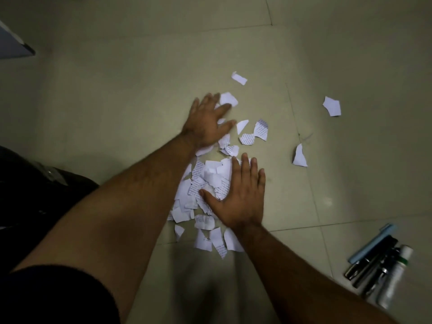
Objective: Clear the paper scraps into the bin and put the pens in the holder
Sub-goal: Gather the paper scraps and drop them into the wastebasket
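Pale floor tiles (117, 101) carry torn paper scraps (208, 183). Your left hand (208, 122) and right hand (238, 197) press flat, fingers spread, probably herding them together. Pens (374, 260) lie lower right; bin unseen.

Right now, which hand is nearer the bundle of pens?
Right. The right hand lies flat on the scrap pile, up and left of the pens; the left hand is farther off, beyond it among the scattered scraps.
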`<state>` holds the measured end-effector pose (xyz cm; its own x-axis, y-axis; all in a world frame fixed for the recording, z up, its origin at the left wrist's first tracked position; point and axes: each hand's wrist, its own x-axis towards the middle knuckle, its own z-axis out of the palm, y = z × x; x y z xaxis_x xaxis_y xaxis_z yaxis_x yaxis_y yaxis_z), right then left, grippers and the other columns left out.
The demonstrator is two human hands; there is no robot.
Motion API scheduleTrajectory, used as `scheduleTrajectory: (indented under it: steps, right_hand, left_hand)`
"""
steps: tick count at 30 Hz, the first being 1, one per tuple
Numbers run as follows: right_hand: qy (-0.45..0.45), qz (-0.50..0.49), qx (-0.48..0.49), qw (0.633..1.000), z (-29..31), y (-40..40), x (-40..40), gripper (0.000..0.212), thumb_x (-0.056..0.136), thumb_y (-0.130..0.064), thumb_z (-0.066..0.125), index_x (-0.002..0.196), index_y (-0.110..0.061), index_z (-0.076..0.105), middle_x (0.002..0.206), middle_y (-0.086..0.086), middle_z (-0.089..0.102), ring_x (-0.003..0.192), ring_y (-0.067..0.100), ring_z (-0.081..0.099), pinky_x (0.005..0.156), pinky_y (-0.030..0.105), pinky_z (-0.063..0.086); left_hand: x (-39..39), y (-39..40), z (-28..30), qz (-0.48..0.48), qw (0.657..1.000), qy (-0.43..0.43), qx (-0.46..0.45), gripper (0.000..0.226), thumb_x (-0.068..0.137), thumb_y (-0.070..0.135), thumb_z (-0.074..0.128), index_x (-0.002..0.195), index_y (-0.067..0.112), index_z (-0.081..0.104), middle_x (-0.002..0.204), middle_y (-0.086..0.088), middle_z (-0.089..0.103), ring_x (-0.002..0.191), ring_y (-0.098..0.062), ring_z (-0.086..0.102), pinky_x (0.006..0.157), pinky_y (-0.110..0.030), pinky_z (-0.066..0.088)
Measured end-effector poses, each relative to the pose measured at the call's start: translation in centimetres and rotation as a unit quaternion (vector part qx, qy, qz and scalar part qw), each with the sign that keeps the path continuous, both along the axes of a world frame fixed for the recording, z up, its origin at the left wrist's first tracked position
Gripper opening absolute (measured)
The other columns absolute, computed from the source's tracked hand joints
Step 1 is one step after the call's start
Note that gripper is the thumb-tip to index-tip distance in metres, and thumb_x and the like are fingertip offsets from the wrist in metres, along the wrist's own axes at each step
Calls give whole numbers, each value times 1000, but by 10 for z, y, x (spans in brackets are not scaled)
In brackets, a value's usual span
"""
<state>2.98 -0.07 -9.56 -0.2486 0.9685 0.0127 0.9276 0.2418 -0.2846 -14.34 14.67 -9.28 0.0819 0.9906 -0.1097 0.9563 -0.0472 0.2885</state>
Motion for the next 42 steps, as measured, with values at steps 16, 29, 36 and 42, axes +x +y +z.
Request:
scheduleTrajectory:
  steps: [16,29,36,42]
  right_hand:
    - [171,-40,70,982,4,9,79,86,81,-54,57,146,-1,43,152,19,43,145,37,34,117,51,30]
    - [-7,-225,47,973,-12,65,161,100,82,-77,42,151,-5,35,159,23,29,149,38,24,122,50,13]
    - [-28,-218,-21,975,-4,70,161,103,82,-82,31,158,-14,16,166,15,7,154,31,2,124,50,3]
    - [-40,-217,-48,974,0,71,160,104,83,-83,27,159,-15,11,167,15,2,154,31,-2,124,50,2]
  left_hand:
    - [85,-106,35,34,993,-60,99,47,89,27,34,121,6,61,127,-15,62,119,-33,56,103,-45,42]
    - [179,-8,4,-72,987,-69,123,48,82,30,41,116,6,63,114,-16,65,108,-35,60,92,-43,49]
    - [239,71,10,-155,984,-25,86,55,86,31,37,135,10,52,139,-17,51,129,-36,47,105,-48,38]
    - [244,87,4,-222,972,69,28,63,90,44,22,144,21,44,155,-16,34,142,-35,32,114,-47,25]
